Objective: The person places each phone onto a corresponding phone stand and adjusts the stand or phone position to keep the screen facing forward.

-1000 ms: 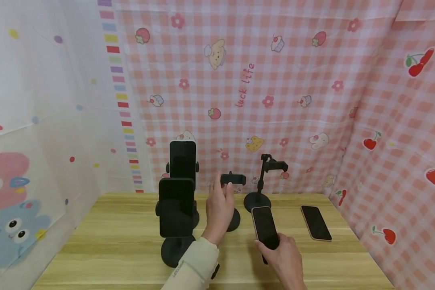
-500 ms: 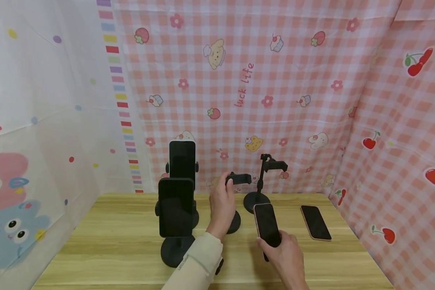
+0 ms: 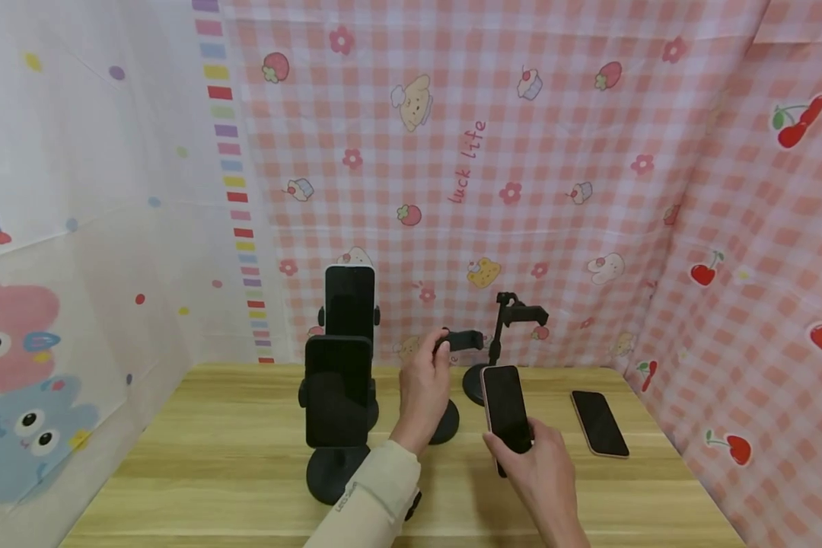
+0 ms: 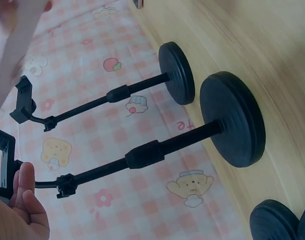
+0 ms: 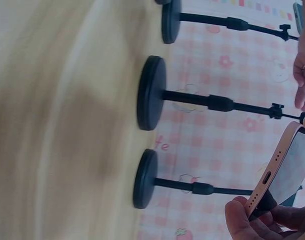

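My left hand pinches the clamp at the top of a black phone stand. In the left wrist view this stand's pole runs up from a round base, and the fingers touch the back of the clamp, which has no phone in it. My right hand grips a pink-edged smartphone by its lower part, screen towards me. It is held above the table, short of the clamp. In the right wrist view the phone's charging-port edge shows between thumb and fingers.
Two stands at the left carry phones, one in front and one behind. Another stand with an unfilled clamp is at the back right. One more smartphone lies flat on the wooden table. Patterned cloth hangs behind.
My left hand has shifted right, bringing the stand's clamp with it. My right hand has lifted the smartphone a little up and forward.
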`<state>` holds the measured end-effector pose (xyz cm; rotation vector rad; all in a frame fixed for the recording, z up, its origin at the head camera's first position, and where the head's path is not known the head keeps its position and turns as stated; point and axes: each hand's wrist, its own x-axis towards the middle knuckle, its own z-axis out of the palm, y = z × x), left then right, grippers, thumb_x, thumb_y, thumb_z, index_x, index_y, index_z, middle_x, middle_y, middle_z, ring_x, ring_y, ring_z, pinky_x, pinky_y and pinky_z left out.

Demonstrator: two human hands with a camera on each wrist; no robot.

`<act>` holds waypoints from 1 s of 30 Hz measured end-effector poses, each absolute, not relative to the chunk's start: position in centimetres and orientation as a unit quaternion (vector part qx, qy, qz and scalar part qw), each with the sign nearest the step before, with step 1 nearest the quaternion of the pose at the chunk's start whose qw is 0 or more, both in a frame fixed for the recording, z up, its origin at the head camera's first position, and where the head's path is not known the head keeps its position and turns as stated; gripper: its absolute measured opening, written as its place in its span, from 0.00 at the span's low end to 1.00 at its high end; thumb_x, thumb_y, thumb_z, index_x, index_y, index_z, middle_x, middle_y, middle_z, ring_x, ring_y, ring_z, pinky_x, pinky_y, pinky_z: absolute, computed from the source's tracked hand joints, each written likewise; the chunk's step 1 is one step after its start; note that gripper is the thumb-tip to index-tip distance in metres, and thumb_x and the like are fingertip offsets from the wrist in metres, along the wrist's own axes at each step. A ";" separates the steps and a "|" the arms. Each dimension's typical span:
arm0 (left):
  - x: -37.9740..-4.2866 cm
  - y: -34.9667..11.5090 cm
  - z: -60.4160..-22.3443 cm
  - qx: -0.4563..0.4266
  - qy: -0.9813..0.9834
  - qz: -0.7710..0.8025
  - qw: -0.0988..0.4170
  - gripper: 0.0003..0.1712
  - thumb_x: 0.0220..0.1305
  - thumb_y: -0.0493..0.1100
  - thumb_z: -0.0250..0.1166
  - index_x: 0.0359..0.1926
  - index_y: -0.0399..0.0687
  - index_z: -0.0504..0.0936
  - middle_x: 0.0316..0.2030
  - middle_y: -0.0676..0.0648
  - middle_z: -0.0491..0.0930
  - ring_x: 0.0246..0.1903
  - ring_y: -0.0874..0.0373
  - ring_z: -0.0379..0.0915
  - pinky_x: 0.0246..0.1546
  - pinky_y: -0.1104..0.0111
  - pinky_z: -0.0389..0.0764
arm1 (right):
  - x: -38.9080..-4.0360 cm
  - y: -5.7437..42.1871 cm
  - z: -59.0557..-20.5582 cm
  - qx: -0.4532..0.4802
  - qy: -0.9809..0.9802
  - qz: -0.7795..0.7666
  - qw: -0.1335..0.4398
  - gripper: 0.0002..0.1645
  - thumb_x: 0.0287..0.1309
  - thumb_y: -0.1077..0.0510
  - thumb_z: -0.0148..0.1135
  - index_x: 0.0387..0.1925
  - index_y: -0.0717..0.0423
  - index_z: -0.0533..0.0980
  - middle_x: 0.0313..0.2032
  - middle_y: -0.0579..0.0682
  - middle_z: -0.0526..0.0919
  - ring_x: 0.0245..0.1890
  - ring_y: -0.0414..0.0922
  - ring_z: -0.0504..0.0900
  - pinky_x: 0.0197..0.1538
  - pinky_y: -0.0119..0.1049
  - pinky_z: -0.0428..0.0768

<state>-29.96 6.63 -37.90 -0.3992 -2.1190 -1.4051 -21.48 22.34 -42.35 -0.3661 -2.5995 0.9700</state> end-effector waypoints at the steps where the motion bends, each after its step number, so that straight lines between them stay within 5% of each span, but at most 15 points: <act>1: -30.0 6.6 -38.0 -0.150 -0.791 -0.523 0.279 0.17 0.73 0.45 0.52 0.57 0.48 0.76 0.32 0.46 0.82 0.27 0.58 0.72 0.28 0.62 0.79 | -21.5 22.2 -42.1 -0.126 -0.915 0.343 0.172 0.60 0.36 0.16 0.55 0.52 0.64 0.75 0.45 0.65 0.79 0.42 0.56 0.76 0.41 0.55 0.76; 7: -30.0 6.5 -38.1 -0.145 -0.798 -0.518 0.272 0.15 0.72 0.47 0.53 0.55 0.50 0.77 0.38 0.47 0.84 0.33 0.58 0.76 0.32 0.60 0.82 | -21.8 21.6 -40.8 -0.108 -0.910 0.352 0.191 0.59 0.37 0.17 0.54 0.54 0.63 0.75 0.45 0.64 0.78 0.42 0.56 0.76 0.41 0.55 0.76; 17: -29.7 6.3 -38.0 -0.167 -0.808 -0.496 0.269 0.14 0.70 0.50 0.55 0.52 0.52 0.75 0.35 0.46 0.82 0.29 0.58 0.73 0.27 0.64 0.79 | -23.0 20.5 -39.0 -0.072 -0.905 0.375 0.188 0.62 0.37 0.18 0.56 0.60 0.63 0.71 0.49 0.64 0.76 0.45 0.57 0.75 0.45 0.56 0.76; 25: -29.6 6.1 -37.9 -0.170 -0.817 -0.490 0.250 0.13 0.71 0.46 0.54 0.53 0.51 0.76 0.27 0.47 0.81 0.26 0.57 0.72 0.25 0.66 0.75 | -24.1 19.4 -37.9 -0.040 -0.902 0.388 0.187 0.52 0.45 0.29 0.64 0.62 0.61 0.69 0.49 0.62 0.75 0.44 0.55 0.75 0.45 0.54 0.77; 30: -29.5 6.0 -37.8 -0.164 -0.822 -0.497 0.224 0.16 0.72 0.44 0.52 0.56 0.50 0.75 0.37 0.45 0.85 0.32 0.56 0.75 0.33 0.60 0.80 | -24.6 18.9 -37.6 -0.022 -0.895 0.396 0.203 0.55 0.42 0.25 0.62 0.60 0.63 0.70 0.50 0.63 0.76 0.45 0.55 0.75 0.46 0.55 0.76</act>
